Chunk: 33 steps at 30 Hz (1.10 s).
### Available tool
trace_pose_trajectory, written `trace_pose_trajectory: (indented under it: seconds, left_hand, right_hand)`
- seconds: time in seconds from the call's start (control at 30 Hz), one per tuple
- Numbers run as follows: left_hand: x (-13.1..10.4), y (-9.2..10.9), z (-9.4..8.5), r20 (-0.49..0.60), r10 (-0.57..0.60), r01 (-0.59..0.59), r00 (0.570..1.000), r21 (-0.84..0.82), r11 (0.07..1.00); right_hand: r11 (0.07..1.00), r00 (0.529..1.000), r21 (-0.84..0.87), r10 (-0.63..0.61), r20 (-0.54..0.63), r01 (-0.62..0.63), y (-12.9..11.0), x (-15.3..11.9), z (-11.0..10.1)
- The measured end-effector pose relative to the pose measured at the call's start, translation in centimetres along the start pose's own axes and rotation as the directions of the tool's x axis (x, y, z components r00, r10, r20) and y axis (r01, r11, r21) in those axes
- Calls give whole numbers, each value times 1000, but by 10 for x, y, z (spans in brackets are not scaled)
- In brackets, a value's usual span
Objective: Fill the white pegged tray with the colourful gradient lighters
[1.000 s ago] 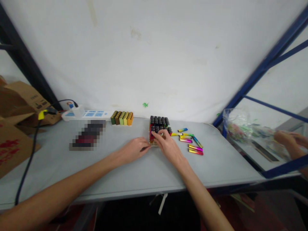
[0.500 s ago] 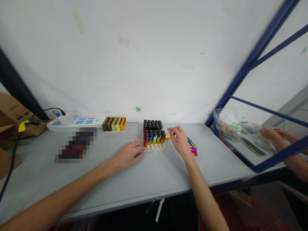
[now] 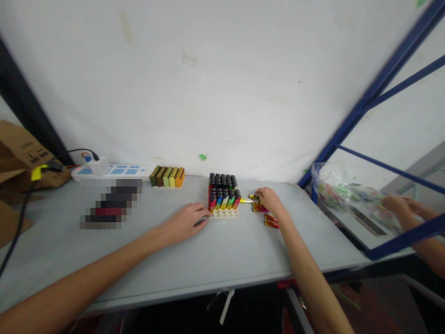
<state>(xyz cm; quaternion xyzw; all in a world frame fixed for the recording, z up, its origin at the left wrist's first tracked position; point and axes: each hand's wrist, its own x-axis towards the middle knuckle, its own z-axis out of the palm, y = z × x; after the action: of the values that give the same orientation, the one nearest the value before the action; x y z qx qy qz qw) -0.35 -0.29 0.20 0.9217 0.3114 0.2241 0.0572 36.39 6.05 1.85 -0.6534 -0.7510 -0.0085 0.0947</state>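
A white tray (image 3: pixel 225 214) with round holes holds upright lighters (image 3: pixel 224 199) in several colours with black tops; its front holes show bare. My left hand (image 3: pixel 193 218) rests beside it, fingertips closed against its front left corner. My right hand (image 3: pixel 270 202) is to the right of the tray, fingers bent down over a shiny gold piece (image 3: pixel 253 197). Whatever lies between those fingertips is hidden. Below the hand are more flat, shiny red-gold pieces (image 3: pixel 271 221). A thin yellow and silvery strip (image 3: pixel 246 201) lies between tray and hand.
Another block of green, brown, yellow and orange lighters (image 3: pixel 167 177) stands at the back left. Behind it runs a white power strip (image 3: pixel 125 170). A blurred-out patch (image 3: pixel 114 204) covers something on the left. Blue metal framing (image 3: pixel 333 139) borders the right, with another person's hands (image 3: pixel 399 204) beyond.
My right hand has moved right, away from the tray, down to the shiny pieces. My left hand stays at the tray's corner. The view has shifted slightly.
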Motion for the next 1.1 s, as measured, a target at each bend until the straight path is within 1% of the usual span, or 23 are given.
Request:
trace_pose_trajectory:
  seconds: [0.1, 0.2, 0.33, 0.43, 0.5, 0.53, 0.6, 0.67, 0.73, 0.77, 0.8, 0.87, 0.9, 0.97, 1.03, 1.1]
  left_hand:
    - [0, 0, -1, 4, -1, 1, 1000, 5, 1000]
    - [0, 1, -2, 22, -9, 9, 1000, 1, 1000]
    - [0, 1, -1, 13, -16, 16, 1000, -4, 1000]
    - [1, -1, 0, -7, -8, 8, 1000, -25, 1000]
    - [1, -2, 1, -8, -5, 4, 1000, -35, 999]
    - [2, -2, 1, -5, -5, 4, 1000, -35, 999]
    - [2, -1, 0, 6, -6, 7, 1000, -32, 999]
    - [3, -1, -1, 16, -10, 11, 1000, -32, 999]
    - [3, 0, -1, 23, -18, 19, 1000, -36, 999]
    - [3, 0, -2, 26, -23, 24, 999, -36, 999]
    - [3, 0, -2, 29, -27, 28, 999, -37, 999]
    - [2, 1, -2, 32, -33, 34, 999, -35, 999]
    - [2, 1, -2, 31, -34, 35, 999, -35, 999]
    - [2, 2, -2, 30, -31, 32, 999, -30, 999]
    - [2, 3, -3, 28, -26, 27, 999, -20, 999]
    - [1, 5, -5, 29, -26, 26, 999, -7, 1000]
  right_hand:
    - [999, 999, 21, -30, 29, 30, 5, -1, -4]
    - [994, 995, 57, -91, 49, 88, 12, -6, -6]
    - [977, 987, 151, -159, 32, 152, 27, -13, -3]
    - [972, 991, 194, -135, -12, 135, 35, -17, 2]
    - [973, 993, 199, -106, -53, 115, 36, -19, 4]
    - [973, 992, 202, -97, -85, 112, 35, -19, 3]
    - [968, 979, 224, -71, -190, 114, 31, -20, 0]
    - [948, 945, 290, -33, -325, 132, 23, -22, -9]
    - [909, 915, 381, 0, -403, 168, 11, -29, -23]
    - [884, 914, 425, -3, -405, 192, 3, -34, -32]
    - [869, 925, 451, -22, -378, 205, -7, -40, -41]
    - [870, 942, 443, -66, -328, 215, -31, -54, -60]
    - [869, 943, 431, -111, -313, 245, -43, -61, -68]
    - [825, 924, 435, -248, -292, 359, -68, -72, -79]
    - [795, 910, 450, -311, -275, 407, -90, -77, -79]
    - [793, 909, 447, -332, -251, 413, -107, -76, -68]
